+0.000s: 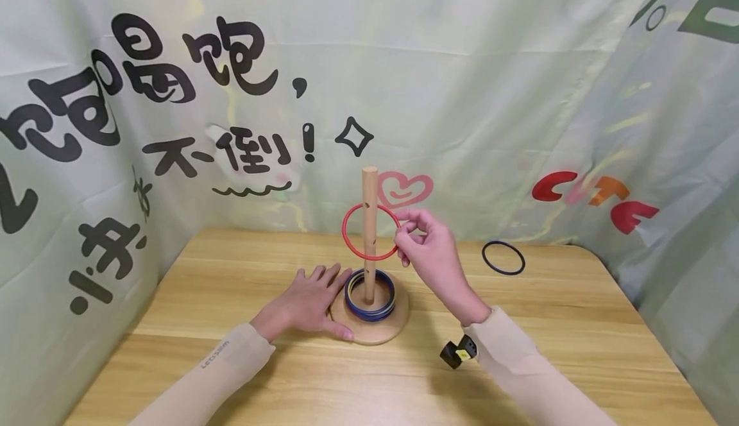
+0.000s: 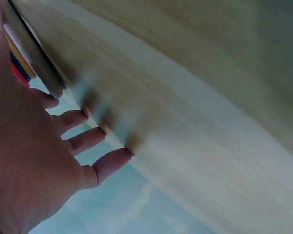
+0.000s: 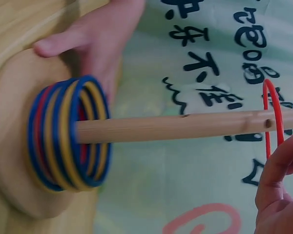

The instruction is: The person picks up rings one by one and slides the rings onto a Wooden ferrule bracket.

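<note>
A wooden post (image 1: 369, 185) rises from a round wooden base (image 1: 398, 323) on the table. Blue, yellow and red rings (image 3: 61, 141) lie stacked around its foot. My right hand (image 1: 433, 253) pinches a red ring (image 1: 358, 255) by its right side, between thumb and fingers. That ring encircles the upper part of the post, well above the stack. My left hand (image 1: 314, 301) rests with spread fingers on the left side of the base, thumb at its front edge. In the left wrist view the fingers (image 2: 112, 163) of this hand reach beyond the base's rim.
A single dark blue ring (image 1: 510, 273) lies on the table (image 1: 577, 323) to the right, behind my right forearm. A small black device (image 1: 458, 352) is strapped at my right wrist. Printed fabric (image 1: 462, 92) hangs behind and along both sides of the table.
</note>
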The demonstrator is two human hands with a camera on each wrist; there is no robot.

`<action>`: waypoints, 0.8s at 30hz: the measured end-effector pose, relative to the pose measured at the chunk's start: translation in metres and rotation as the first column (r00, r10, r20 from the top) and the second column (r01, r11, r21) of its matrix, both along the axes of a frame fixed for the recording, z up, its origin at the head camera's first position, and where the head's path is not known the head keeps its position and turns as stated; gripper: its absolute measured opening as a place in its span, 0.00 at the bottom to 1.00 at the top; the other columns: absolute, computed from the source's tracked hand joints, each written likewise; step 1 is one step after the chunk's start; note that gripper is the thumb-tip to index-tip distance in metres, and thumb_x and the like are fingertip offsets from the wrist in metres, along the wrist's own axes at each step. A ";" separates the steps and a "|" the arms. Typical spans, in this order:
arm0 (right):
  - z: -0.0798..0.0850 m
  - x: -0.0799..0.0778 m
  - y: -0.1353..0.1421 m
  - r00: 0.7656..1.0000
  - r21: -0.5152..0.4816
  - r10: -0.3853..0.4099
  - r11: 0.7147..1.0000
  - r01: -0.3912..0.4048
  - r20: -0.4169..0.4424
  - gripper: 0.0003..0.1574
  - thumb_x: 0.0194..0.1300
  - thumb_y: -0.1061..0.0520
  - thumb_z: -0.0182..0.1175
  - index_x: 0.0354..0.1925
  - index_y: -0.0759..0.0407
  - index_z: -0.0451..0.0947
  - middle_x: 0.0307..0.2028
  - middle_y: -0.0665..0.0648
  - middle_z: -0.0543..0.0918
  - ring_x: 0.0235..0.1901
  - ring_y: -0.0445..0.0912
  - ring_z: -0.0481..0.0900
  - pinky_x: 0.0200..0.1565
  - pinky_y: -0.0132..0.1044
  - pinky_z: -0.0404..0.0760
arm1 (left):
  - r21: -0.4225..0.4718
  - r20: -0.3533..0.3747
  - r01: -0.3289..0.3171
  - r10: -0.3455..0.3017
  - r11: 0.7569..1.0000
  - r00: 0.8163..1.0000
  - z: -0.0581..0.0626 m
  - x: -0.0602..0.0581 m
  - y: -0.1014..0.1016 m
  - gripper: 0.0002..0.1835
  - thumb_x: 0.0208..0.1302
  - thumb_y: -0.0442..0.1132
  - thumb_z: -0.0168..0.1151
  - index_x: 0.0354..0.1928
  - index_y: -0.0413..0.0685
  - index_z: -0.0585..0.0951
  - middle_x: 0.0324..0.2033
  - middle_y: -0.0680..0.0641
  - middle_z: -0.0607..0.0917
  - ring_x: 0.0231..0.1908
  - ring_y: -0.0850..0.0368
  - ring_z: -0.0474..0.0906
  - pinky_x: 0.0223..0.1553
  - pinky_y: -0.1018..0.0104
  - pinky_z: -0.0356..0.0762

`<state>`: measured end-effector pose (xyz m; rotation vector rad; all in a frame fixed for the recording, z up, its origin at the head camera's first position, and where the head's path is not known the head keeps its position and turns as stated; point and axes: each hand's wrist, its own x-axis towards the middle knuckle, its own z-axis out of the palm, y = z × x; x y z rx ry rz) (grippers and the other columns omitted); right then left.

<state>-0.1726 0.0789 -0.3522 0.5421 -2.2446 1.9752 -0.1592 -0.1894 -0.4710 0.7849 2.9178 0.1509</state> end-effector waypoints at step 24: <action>-0.083 0.001 -0.002 0.990 0.183 -0.069 0.982 0.045 0.126 0.17 0.63 0.71 0.64 0.50 0.62 0.84 0.32 0.56 0.77 0.19 0.46 0.78 0.22 0.32 0.75 | -0.017 0.022 -0.019 0.020 1.000 1.000 0.002 0.002 0.003 0.71 0.52 0.87 0.65 0.87 0.48 0.60 0.82 0.34 0.61 0.77 0.29 0.61 0.65 0.18 0.60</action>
